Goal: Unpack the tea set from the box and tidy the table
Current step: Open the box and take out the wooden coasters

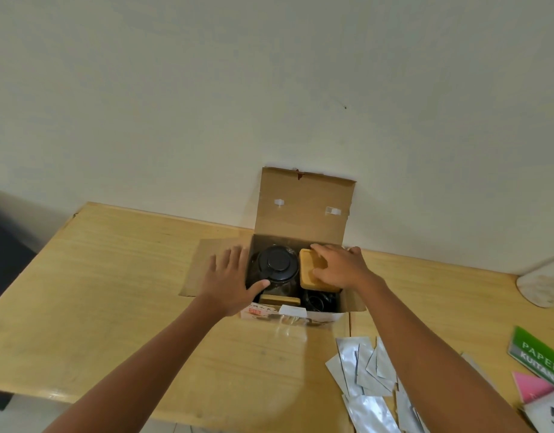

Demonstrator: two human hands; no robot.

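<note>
The cardboard box (300,214) stood open on the wooden bench (119,276) with the tea set inside: nothing was out yet. My left hand (228,276) lay spread flat at the box's left edge, thumb touching the round, black-lidded glass teapot (277,264). My right hand (338,265) curled its fingers (321,248) around the smooth rectangular bamboo lid (310,270) beside it; crinkled silver sachets (366,370) lay scattered before the box, untidied.

Brown cardboard box (303,210), black teapot lid (277,264), tan wooden lid (310,270). Table (113,276) pale wood grain. Silver sachets (363,370); green pad (538,354), pink sheet (531,385), probably paper.
</note>
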